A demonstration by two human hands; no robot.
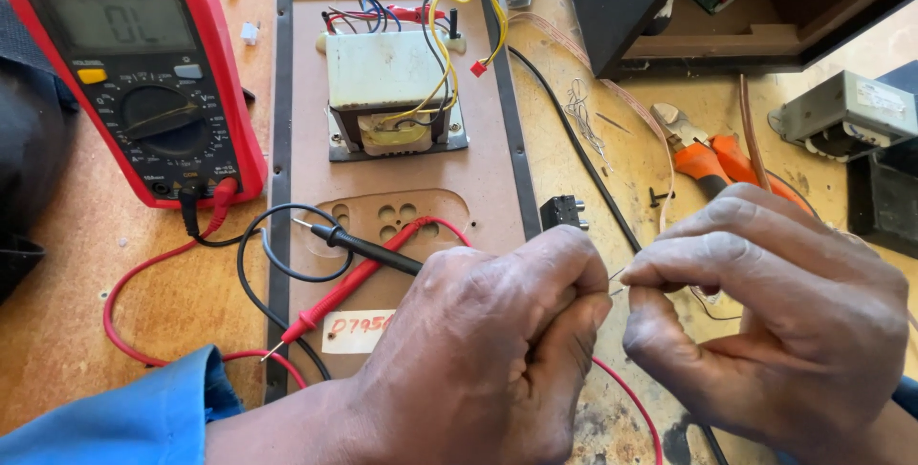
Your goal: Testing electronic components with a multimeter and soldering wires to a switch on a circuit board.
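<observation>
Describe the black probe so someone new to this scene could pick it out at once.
Start at the red multimeter top left, then look to the brown board beside it. The black probe lies on the board just above the left hand, crossing the red probe; only it is black with a bare metal tip.

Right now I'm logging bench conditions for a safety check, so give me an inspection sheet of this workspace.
Surface: worn wooden bench, stained and scratched.
Job's things: thin wire pinched between left hand and right hand.
Clutter: orange-handled pliers; small black switch; grey box; loose wire strands.
Grip: both hands closed on the wire, fingertips nearly meeting.
Cables: red probe and black probe lie crossed on the brown panel, leads looping back to the red meter.
Surroundings: transformer with yellow and blue wires on the panel; dark cabinet behind.
</observation>
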